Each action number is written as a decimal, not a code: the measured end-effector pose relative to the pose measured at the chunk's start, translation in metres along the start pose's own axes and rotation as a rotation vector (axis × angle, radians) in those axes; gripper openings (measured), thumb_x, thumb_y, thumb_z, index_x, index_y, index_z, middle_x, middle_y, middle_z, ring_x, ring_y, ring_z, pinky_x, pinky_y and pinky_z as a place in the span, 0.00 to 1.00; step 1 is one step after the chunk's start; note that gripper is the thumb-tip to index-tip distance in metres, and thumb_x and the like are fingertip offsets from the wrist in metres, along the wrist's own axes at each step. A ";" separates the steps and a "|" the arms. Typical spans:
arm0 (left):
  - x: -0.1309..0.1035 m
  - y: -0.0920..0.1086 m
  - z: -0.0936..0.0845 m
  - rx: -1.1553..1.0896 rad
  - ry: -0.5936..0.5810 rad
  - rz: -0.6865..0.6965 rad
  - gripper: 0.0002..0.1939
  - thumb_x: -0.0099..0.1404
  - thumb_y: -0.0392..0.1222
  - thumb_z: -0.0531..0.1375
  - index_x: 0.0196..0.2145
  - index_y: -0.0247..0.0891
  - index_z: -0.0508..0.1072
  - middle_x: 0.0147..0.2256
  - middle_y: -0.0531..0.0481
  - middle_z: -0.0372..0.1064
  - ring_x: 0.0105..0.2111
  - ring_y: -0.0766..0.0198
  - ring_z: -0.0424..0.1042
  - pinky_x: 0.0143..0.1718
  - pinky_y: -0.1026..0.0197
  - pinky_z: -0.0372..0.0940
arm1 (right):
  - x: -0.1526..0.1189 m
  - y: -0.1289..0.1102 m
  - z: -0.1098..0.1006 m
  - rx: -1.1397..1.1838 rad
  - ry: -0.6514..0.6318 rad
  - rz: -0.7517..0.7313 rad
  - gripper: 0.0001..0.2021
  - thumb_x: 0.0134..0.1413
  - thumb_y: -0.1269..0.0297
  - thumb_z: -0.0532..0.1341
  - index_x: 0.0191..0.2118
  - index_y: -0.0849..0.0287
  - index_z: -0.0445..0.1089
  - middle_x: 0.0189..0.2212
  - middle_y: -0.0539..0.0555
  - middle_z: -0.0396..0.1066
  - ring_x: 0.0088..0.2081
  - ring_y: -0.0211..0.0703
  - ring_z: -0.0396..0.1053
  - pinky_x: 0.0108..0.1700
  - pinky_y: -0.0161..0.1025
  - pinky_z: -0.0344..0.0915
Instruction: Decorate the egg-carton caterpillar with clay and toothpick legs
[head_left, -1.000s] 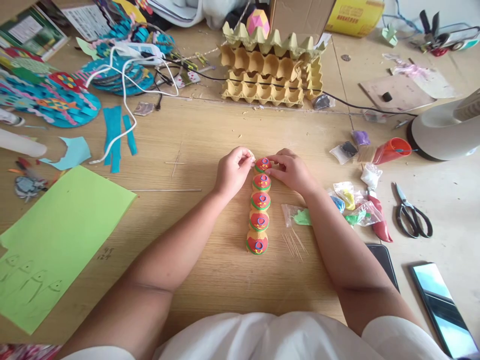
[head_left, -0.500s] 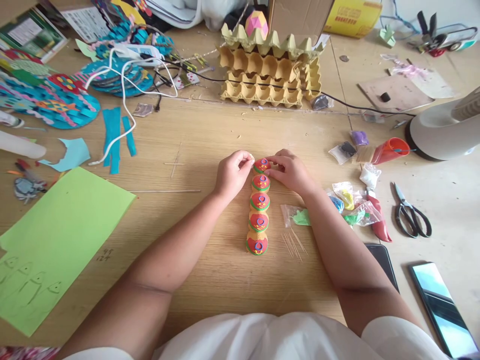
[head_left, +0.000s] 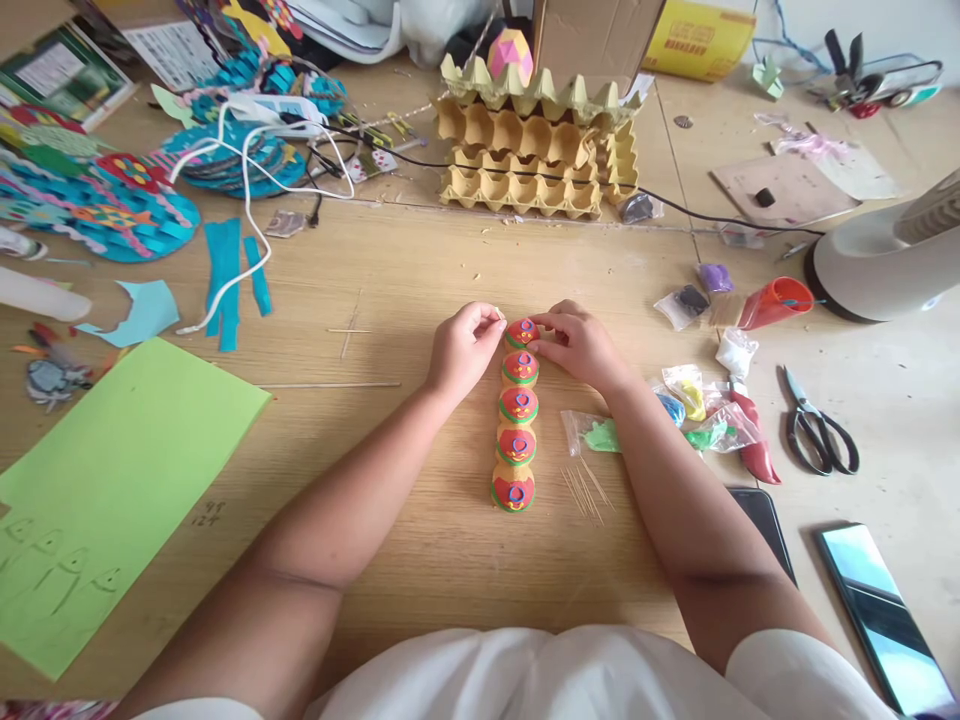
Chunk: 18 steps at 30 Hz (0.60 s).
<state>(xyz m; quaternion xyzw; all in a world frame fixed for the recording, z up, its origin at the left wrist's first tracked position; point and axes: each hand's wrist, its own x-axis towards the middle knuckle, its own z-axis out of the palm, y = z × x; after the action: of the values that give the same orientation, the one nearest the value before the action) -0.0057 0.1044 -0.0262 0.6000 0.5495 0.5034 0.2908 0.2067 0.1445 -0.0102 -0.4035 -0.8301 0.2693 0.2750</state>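
Note:
A strip of several egg-carton cups (head_left: 518,405), decorated in red and green with blue rings and small yellow pieces, runs lengthwise on the table (head_left: 420,560). My left hand (head_left: 469,345) is just left of the far cup, thumb and fingertips pinched round something small and pale that I cannot make out. On the other side, my right hand (head_left: 574,345) has its fingers curved against the right side of that cup, steadying contact at its edge. Several toothpicks (head_left: 587,492) lie right of the near cups, below a bag of green clay (head_left: 601,435).
Egg cartons (head_left: 525,190) are stacked at the back. Green paper (head_left: 150,470) and blue strips (head_left: 223,285) lie left. Clay bags (head_left: 686,390), a red cup (head_left: 780,303), scissors (head_left: 817,425) and a phone (head_left: 885,610) are on the right.
The view has shifted slightly. Both hands stay at the far cup in nearly the same pose, and the strip has not visibly moved on the table.

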 end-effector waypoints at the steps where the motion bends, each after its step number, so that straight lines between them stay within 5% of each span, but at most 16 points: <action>1: 0.000 0.001 0.000 -0.003 0.000 -0.011 0.03 0.66 0.39 0.61 0.37 0.39 0.74 0.36 0.49 0.79 0.37 0.63 0.78 0.43 0.62 0.71 | 0.000 0.000 0.000 0.008 0.003 0.000 0.17 0.56 0.61 0.68 0.50 0.60 0.80 0.40 0.59 0.71 0.36 0.46 0.68 0.41 0.43 0.68; 13: 0.000 -0.001 -0.001 -0.173 0.026 -0.154 0.11 0.59 0.38 0.64 0.42 0.37 0.74 0.38 0.47 0.78 0.38 0.63 0.78 0.44 0.62 0.72 | -0.004 -0.029 -0.033 0.078 0.286 0.089 0.15 0.65 0.67 0.55 0.48 0.58 0.80 0.38 0.58 0.73 0.42 0.48 0.72 0.48 0.48 0.69; 18: 0.005 0.014 -0.013 -0.319 0.287 -0.202 0.10 0.60 0.37 0.61 0.40 0.40 0.68 0.36 0.50 0.73 0.36 0.67 0.75 0.36 0.67 0.69 | -0.008 -0.076 -0.054 0.233 0.370 0.129 0.12 0.62 0.64 0.62 0.49 0.54 0.78 0.37 0.54 0.75 0.38 0.44 0.72 0.44 0.46 0.71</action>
<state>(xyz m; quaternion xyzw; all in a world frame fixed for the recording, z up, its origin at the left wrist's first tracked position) -0.0136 0.1037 -0.0081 0.4110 0.5559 0.6323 0.3497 0.2077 0.1102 0.0767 -0.4638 -0.7012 0.3020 0.4495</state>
